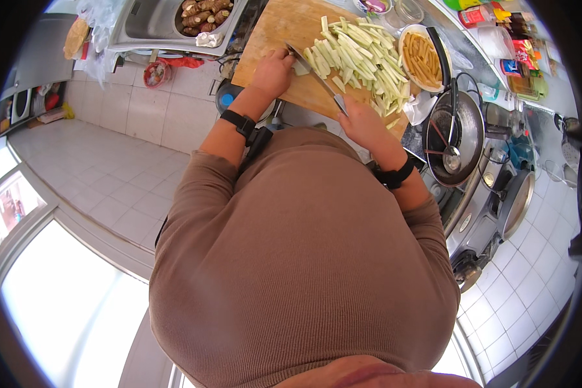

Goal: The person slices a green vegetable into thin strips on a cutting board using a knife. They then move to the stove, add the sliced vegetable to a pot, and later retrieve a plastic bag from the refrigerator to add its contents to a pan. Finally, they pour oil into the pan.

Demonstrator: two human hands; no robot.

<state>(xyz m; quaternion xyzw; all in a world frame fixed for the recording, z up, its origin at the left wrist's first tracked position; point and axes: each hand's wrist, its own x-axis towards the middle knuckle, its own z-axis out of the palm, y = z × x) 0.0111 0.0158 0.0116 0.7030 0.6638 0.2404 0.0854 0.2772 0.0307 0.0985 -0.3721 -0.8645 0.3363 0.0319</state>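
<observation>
My right hand grips the handle of a kitchen knife, whose blade slants up and left across the wooden cutting board. On the board's left part, my left hand rests with fingers curled, close beside the knife's tip. A pale green vegetable piece shows between that hand and the blade. What lies under the left fingers is hidden. To the right of the blade spreads a heap of pale green vegetable strips, some reaching the board's near right edge.
Right of the board stand a bowl of brownish strips and a wok holding a ladle. Bottles line the back. At upper left, a steel sink contains a bowl of brown root vegetables.
</observation>
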